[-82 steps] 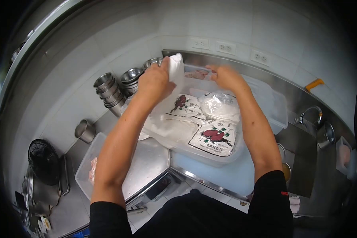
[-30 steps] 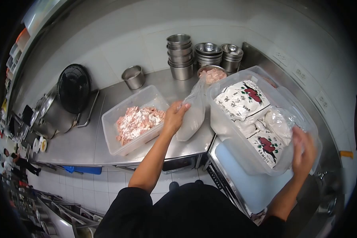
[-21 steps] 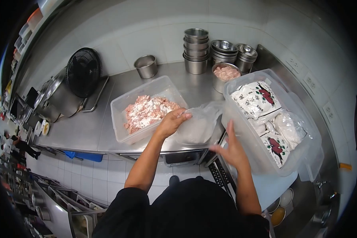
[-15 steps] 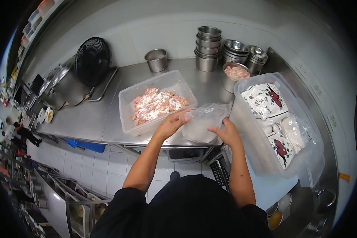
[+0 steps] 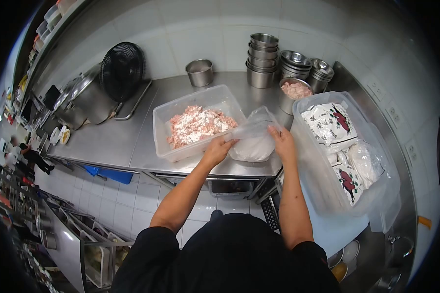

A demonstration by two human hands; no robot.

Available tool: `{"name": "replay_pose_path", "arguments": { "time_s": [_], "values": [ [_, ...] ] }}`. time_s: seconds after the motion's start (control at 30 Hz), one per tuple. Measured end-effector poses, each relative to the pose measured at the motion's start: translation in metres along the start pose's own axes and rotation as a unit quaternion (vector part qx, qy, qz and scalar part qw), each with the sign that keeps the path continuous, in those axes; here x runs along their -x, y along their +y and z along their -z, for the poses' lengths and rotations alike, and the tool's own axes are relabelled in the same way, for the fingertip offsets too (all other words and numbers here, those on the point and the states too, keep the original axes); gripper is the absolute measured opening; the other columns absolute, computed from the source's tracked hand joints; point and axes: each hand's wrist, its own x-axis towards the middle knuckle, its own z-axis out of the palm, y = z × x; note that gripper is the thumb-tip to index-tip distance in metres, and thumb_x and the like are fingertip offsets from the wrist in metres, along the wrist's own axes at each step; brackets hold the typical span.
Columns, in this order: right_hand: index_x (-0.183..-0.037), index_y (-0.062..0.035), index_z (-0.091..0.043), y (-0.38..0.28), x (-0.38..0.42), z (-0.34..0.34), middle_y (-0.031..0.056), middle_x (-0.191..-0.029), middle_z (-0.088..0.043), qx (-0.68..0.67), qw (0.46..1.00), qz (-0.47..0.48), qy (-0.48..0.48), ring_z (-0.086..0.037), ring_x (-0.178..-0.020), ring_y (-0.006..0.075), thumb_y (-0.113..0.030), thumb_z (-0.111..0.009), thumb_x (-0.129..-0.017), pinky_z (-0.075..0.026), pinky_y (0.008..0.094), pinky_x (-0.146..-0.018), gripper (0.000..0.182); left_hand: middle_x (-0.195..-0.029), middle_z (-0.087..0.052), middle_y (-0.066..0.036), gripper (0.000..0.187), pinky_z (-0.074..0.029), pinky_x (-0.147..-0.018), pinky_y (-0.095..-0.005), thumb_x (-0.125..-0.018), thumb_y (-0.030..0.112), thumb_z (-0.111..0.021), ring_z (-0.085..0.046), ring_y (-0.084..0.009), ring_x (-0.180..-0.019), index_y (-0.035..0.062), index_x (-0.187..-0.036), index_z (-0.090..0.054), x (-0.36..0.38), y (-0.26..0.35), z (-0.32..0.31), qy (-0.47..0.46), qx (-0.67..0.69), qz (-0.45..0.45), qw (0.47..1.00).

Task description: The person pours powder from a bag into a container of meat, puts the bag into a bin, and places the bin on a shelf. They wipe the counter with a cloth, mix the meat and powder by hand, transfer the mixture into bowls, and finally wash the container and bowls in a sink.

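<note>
Both of my hands grip a clear plastic bag (image 5: 253, 146) with white powder in its lower part, at the counter's front edge. My left hand (image 5: 219, 150) pinches the bag's left side, close to the tub's corner. On the right side, my right hand (image 5: 282, 142) has its fingers closed on the plastic. The bag's upper part stands up loosely, leaning away from me. Just left of it is a translucent plastic tub (image 5: 167, 152) holding raw minced-looking pink meat (image 5: 196, 126) with white powder strewn over the top.
To the right, a large plastic bin (image 5: 305, 146) holds printed white bags (image 5: 330, 124). Behind stand stacked steel pots (image 5: 262, 61), steel bowls (image 5: 296, 61), a pot of pink meat (image 5: 297, 91) and a single pot (image 5: 199, 73). A black basket (image 5: 122, 71) leans at the left by large stockpots.
The bag's top has been raised and pulled more upright. My right hand has moved slightly up along its side, and the view has shifted a little.
</note>
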Motion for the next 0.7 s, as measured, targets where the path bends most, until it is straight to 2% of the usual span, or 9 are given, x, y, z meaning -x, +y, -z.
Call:
{"name": "replay_pose_path", "arguments": {
  "time_s": [0.13, 0.23, 0.3, 0.43, 0.5, 0.53, 0.6, 0.63, 0.7],
  "values": [
    [-0.114, 0.0014, -0.063, 0.004, 0.000, -0.001, 0.0147, -0.096, -0.069, -0.038, 0.999, -0.020, -0.001, -0.062, -0.089, 0.0171, -0.035, -0.061, -0.095, -0.047, 0.0311, -0.082, 0.041, -0.112, -0.068, -0.002, 0.027, -0.043, -0.095, -0.0256, -0.098, 0.012, -0.055, -0.058, -0.0102, -0.104, 0.0003, -0.120, -0.064, -0.005, -0.003, 0.001, -0.019, 0.006, -0.010, 1.000],
    [-0.114, 0.0016, -0.062, 0.008, -0.012, -0.008, 0.0180, -0.101, -0.068, -0.023, 1.000, -0.009, 0.013, -0.063, -0.094, 0.0225, -0.036, -0.058, -0.096, -0.047, 0.0334, -0.086, 0.042, -0.129, -0.060, -0.007, 0.025, -0.039, -0.103, -0.0293, -0.094, 0.008, -0.058, -0.053, -0.0156, -0.118, 0.0043, -0.118, -0.065, -0.003, 0.005, 0.001, -0.057, 0.054, 0.019, 0.997],
    [-0.115, 0.0003, -0.062, 0.013, -0.022, -0.024, 0.0196, -0.104, -0.068, 0.022, 0.999, -0.020, 0.024, -0.064, -0.098, 0.0270, -0.036, -0.055, -0.097, -0.046, 0.0349, -0.088, 0.041, -0.139, -0.051, -0.010, 0.026, -0.034, -0.108, -0.0330, -0.091, 0.005, -0.059, -0.045, -0.0211, -0.129, 0.0075, -0.116, -0.065, -0.005, 0.006, 0.003, -0.080, -0.055, -0.122, 0.988],
    [-0.113, -0.0036, -0.063, 0.002, -0.033, -0.045, 0.0149, -0.102, -0.068, 0.171, 0.967, -0.047, -0.180, -0.064, -0.091, 0.0267, -0.036, -0.057, -0.093, -0.048, 0.0364, -0.086, 0.039, -0.151, -0.033, -0.013, 0.030, -0.033, -0.111, -0.0356, -0.081, -0.001, -0.063, -0.034, -0.0293, -0.137, 0.0098, -0.109, -0.067, -0.009, 0.004, -0.003, -0.004, -0.206, -0.237, 0.949],
    [-0.118, -0.0062, -0.061, -0.010, -0.045, -0.046, 0.0172, -0.106, -0.067, 0.250, 0.897, -0.092, -0.353, -0.065, -0.095, 0.0319, -0.038, -0.057, -0.091, -0.048, 0.0390, -0.085, 0.042, -0.145, -0.043, -0.014, 0.031, -0.033, -0.110, -0.0353, -0.083, -0.002, -0.060, -0.039, -0.0264, -0.135, 0.0096, -0.112, -0.067, -0.012, -0.001, -0.002, -0.016, -0.171, -0.242, 0.955],
    [-0.118, -0.0064, -0.061, -0.020, -0.044, -0.044, 0.0167, -0.107, -0.067, 0.281, 0.885, -0.093, -0.360, -0.065, -0.094, 0.0310, -0.037, -0.059, -0.089, -0.049, 0.0386, -0.085, 0.042, -0.141, -0.048, -0.014, 0.032, -0.034, -0.109, -0.0352, -0.084, -0.002, -0.058, -0.042, -0.0250, -0.133, 0.0095, -0.113, -0.067, -0.011, -0.002, -0.002, -0.023, -0.152, -0.243, 0.958],
    [-0.119, -0.0066, -0.061, -0.034, -0.043, -0.039, 0.0157, -0.108, -0.067, 0.345, 0.857, -0.094, -0.371, -0.066, -0.092, 0.0292, -0.036, -0.064, -0.087, -0.049, 0.0378, -0.084, 0.044, -0.131, -0.057, -0.010, 0.029, -0.041, -0.102, -0.0323, -0.086, 0.001, -0.060, -0.052, -0.0201, -0.121, 0.0065, -0.113, -0.067, -0.012, -0.001, -0.003, -0.067, -0.032, -0.076, 0.994],
    [-0.122, -0.0068, -0.060, -0.025, -0.042, -0.037, 0.0153, -0.109, -0.068, 0.300, 0.891, -0.095, -0.326, -0.066, -0.092, 0.0282, -0.034, -0.065, -0.086, -0.049, 0.0377, -0.085, 0.046, -0.126, -0.061, -0.008, 0.027, -0.044, -0.098, -0.0308, -0.087, 0.003, -0.060, -0.056, -0.0176, -0.115, 0.0051, -0.114, -0.067, -0.013, 0.002, -0.004, -0.090, 0.028, 0.008, 0.996],
    [-0.127, -0.0072, -0.057, 0.003, -0.031, -0.027, 0.0146, -0.111, -0.068, 0.207, 0.946, -0.097, -0.228, -0.067, -0.093, 0.0264, -0.030, -0.069, -0.084, -0.049, 0.0377, -0.087, 0.051, -0.115, -0.065, -0.006, 0.025, -0.047, -0.091, -0.0281, -0.089, 0.008, -0.063, -0.059, -0.0136, -0.103, 0.0022, -0.113, -0.067, -0.014, 0.009, -0.007, -0.087, 0.050, 0.002, 0.995]
  ]
}}
